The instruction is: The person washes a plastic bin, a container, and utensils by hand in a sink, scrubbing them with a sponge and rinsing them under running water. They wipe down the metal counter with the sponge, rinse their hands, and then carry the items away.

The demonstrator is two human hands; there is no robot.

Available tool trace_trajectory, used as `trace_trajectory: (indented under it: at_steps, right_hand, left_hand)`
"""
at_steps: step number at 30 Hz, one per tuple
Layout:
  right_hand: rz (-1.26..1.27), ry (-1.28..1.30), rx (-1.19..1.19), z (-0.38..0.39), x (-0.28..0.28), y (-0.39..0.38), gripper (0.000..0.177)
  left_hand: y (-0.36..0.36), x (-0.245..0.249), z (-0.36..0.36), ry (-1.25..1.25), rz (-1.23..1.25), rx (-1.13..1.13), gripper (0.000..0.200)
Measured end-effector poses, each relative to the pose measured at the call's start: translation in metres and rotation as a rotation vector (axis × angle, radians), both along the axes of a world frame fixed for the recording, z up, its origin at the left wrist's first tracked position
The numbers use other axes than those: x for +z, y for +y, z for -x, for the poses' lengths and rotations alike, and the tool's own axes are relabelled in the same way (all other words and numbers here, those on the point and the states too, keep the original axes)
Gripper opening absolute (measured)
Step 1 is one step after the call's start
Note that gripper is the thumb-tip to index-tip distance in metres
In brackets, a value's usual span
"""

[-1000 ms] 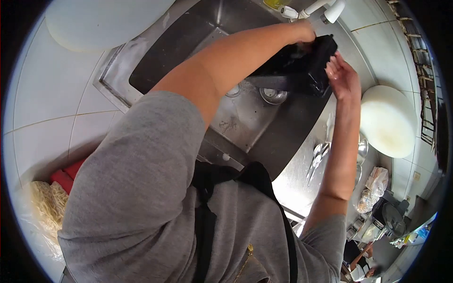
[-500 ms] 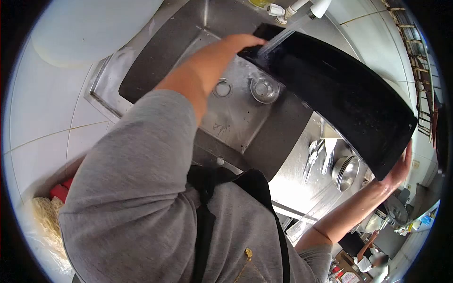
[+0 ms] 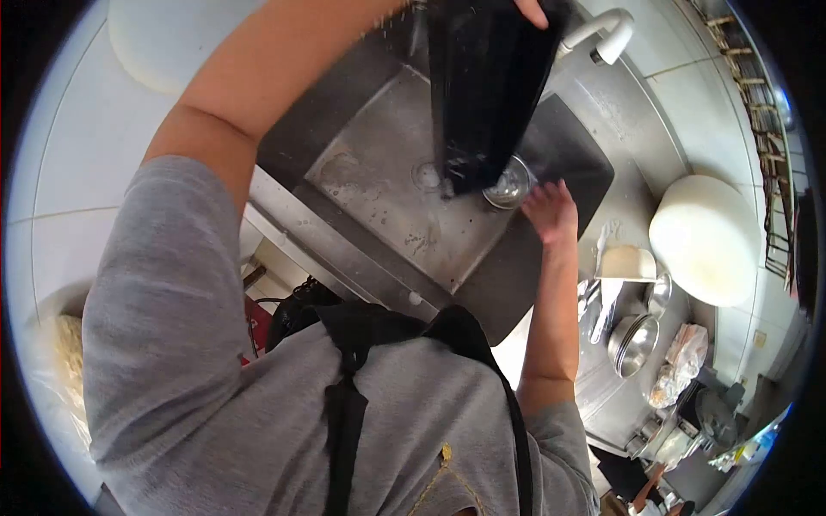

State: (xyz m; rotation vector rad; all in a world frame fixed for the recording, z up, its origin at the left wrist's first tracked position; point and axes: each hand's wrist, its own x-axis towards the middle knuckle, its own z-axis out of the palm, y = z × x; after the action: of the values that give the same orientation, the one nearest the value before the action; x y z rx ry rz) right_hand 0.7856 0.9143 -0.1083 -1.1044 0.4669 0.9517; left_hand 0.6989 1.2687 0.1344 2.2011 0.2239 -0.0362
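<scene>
Black tray (image 3: 482,86), steel-grey sink (image 3: 379,185), grey shirt (image 3: 189,361), white faucet (image 3: 602,34)

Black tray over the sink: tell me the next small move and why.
Probably bring the right hand onto the black tray, low down, to steady it. The tray hangs nearly upright over the sink, gripped only at its top by the left hand, its lower end near the drain. The right hand is open, not touching it.

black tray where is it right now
In the head view the black tray stands on end over the sink, top centre, held at its upper edge by the left hand; its lower end is near the drain strainer.
</scene>
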Motion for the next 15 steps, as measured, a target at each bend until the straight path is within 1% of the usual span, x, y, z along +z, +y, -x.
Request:
trace_trajectory:
  at_steps: [1, 2, 3, 4, 5, 6, 7, 8, 10, 11, 13, 14, 15]
  right_hand:
    - [0.060, -0.276, 0.101, -0.002, 0.009, 0.024, 0.070]
    - [0.124, -0.549, 0.199, 0.003, 0.033, 0.048, 0.078]
    - [0.137, -0.872, 0.185, 0.010, 0.054, 0.071, 0.079]
    - [0.146, -1.199, 0.167, 0.013, 0.073, 0.090, 0.082]
    - [0.179, -1.384, 0.324, 0.006, 0.088, 0.102, 0.082]
    - [0.210, -1.566, 0.484, -0.002, 0.101, 0.112, 0.082]
    - [0.244, -1.742, 0.648, -0.009, 0.106, 0.119, 0.083]
    - [0.274, -1.689, 0.644, -0.013, 0.105, 0.122, 0.078]
    - [0.337, -1.579, 0.628, -0.022, 0.100, 0.127, 0.067]
    - [0.210, -1.633, 0.490, -0.042, 0.081, 0.133, 0.058]
    - [0.042, -1.424, 0.473, -0.056, 0.075, 0.143, 0.043]
    - [-0.040, -1.318, 0.469, -0.061, 0.072, 0.146, 0.036]
    - [0.129, -1.196, 0.369, -0.062, 0.066, 0.150, 0.028]
  left_hand:
    - [-0.007, -0.029, -0.022, -0.204, -0.224, -0.047, 0.033]
    - [-0.024, -0.051, -0.042, 0.006, -0.290, -0.180, 0.039]
    - [-0.045, -0.067, -0.041, -0.211, -0.329, -0.257, 0.037]
    - [-0.061, -0.082, -0.055, -0.145, -0.484, -0.235, 0.037]
    - [-0.077, -0.082, -0.048, -0.060, -0.392, -0.203, 0.035]
    - [-0.086, -0.089, -0.050, -0.031, -0.384, -0.262, 0.032]
    - [-0.092, -0.107, -0.059, -0.068, -0.296, -0.241, 0.029]
    - [-0.097, -0.124, -0.072, -0.104, -0.206, -0.222, 0.026]
    - [-0.094, -0.123, -0.099, -0.047, -0.232, -0.199, 0.024]
    - [-0.093, -0.123, -0.106, -0.018, -0.247, -0.187, 0.022]
    - [-0.101, -0.122, -0.103, -0.235, 0.111, 0.056, 0.015]
    - [-0.105, -0.122, -0.109, -0.229, 0.310, 0.187, 0.012]
    - [-0.109, -0.122, -0.115, -0.248, 0.511, 0.327, 0.013]
